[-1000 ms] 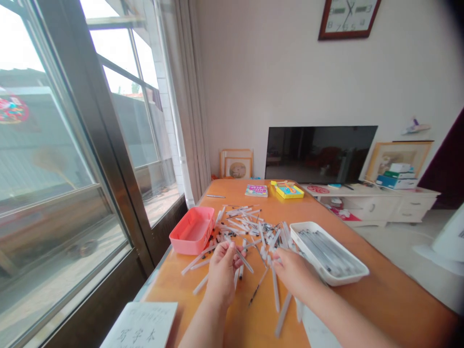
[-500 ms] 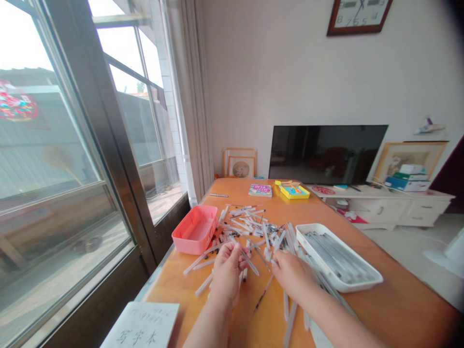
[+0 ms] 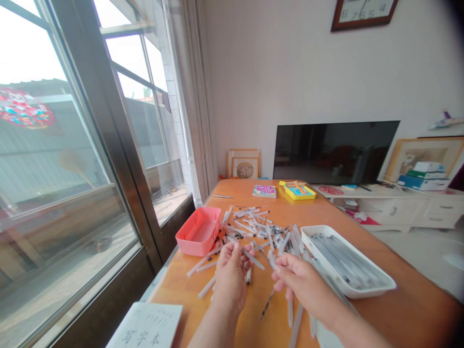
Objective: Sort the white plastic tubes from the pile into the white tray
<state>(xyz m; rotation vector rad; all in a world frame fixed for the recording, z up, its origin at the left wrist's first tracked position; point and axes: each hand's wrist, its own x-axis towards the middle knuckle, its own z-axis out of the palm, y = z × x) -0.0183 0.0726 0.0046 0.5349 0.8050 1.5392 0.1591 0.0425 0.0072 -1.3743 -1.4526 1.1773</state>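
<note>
left hand (image 3: 230, 273): fingers curled shut on a clear plastic pen barrel (image 3: 253, 261), pinched at one end. the rest sticks out tilted toward the other hand, prob so its free end is easy to meet.
right hand (image 3: 300, 280): thumb + fingertips pinched shut on what looks like a thin dark refill (image 3: 268, 257). too fine to be sure. held just beside the barrel's free end, above the table.
pile: heap of loose clear pen barrels and small parts (image 3: 259, 228), spread btw the two trays and right in front of both hands, so within reach.
pink tray: shallow pink plastic tray (image 3: 199, 231), left of the heap, by the window side. contents not visible.
white tray: long white plastic tray (image 3: 348, 289), right of the heap. pens lie in it side by side, lengthwise, prob kept apart from the loose stuff.
table: orange wooden table (image 3: 398, 309). a loose refill (image 3: 267, 305) + a few barrels lie near the wrists.
near edge: white printed notebook (image 3: 145, 328), well apart from the hands.
far end: small colourful books (image 3: 264, 191), out of the way.
</note>
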